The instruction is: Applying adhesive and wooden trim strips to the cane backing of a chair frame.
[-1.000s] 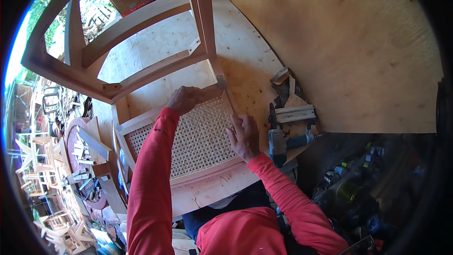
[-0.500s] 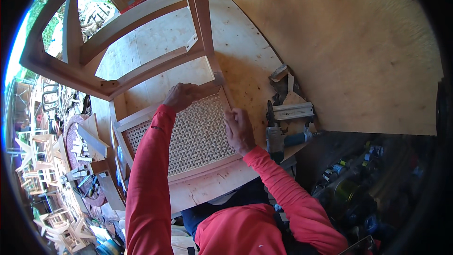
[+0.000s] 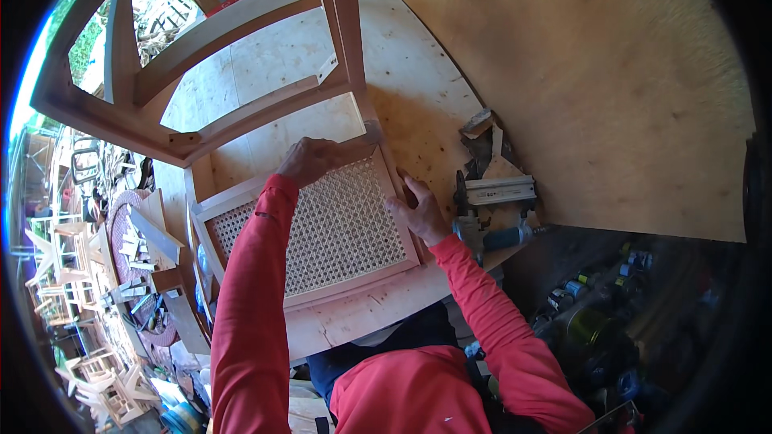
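A wooden chair frame [image 3: 345,40] lies on the workbench with its woven cane panel [image 3: 346,225] facing up, framed by wooden rails. My left hand [image 3: 308,161] is bent over the rail at the panel's far edge, its fingers closed on that rail and their tips partly hidden. At the panel's right side, my right hand [image 3: 420,210] has thumb and fingers spread. Its thumb reaches over the side rail [image 3: 400,193] while the fingers lie along the outer edge; whether they press on it I cannot tell.
A nail gun [image 3: 474,229] and wood offcuts [image 3: 497,157] lie right of the chair on the plywood bench top [image 3: 414,72]. A large plywood sheet [image 3: 595,96] rises at the right. Cans [image 3: 587,325] crowd the dark lower right. Small wooden frames [image 3: 108,390] are stacked lower left.
My right hand has shifted slightly right and its fingers have spread from a closer grip on the side rail. The left hand stays on the far rail.
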A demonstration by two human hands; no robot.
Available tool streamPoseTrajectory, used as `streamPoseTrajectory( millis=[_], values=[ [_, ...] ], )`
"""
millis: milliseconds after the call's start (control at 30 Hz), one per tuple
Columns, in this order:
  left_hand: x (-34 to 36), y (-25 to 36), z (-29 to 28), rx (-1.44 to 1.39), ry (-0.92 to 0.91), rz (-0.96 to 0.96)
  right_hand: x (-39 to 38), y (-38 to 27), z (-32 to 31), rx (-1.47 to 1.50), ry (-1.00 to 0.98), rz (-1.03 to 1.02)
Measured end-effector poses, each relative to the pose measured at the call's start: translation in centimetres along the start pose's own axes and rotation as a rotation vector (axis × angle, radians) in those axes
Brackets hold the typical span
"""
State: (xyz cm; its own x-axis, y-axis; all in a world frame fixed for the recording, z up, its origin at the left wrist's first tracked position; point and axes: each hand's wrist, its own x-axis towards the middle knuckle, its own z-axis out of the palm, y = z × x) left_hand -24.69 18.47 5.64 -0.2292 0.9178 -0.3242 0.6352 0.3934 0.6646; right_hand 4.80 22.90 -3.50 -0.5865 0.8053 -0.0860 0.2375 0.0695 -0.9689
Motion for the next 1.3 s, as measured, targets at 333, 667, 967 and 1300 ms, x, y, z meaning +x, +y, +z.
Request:
streamPoseTrajectory(
  millis=[333,667,967,1300],
  values=[
    [1.0,-5.0,1.3,0.053,0.064,0.049,0.9,0.4,0.4,0.069,-0.189,0.123],
    [1.8,-2.2,-0.5,0.003,-0.048,0.043,-0.4,-2.4,0.3,-0.363,0.056,-0.334],
    [0.6,-0.8,-0.1,0.082,-0.043,0.035,-1.1,-0.7,-0.1,-0.471,0.064,-0.615],
    [2.0,-3.5,-0.3,0.064,-0.035,0.097,-1.2,-1.5,0.4,-0.654,0.137,-0.64]
  ],
)
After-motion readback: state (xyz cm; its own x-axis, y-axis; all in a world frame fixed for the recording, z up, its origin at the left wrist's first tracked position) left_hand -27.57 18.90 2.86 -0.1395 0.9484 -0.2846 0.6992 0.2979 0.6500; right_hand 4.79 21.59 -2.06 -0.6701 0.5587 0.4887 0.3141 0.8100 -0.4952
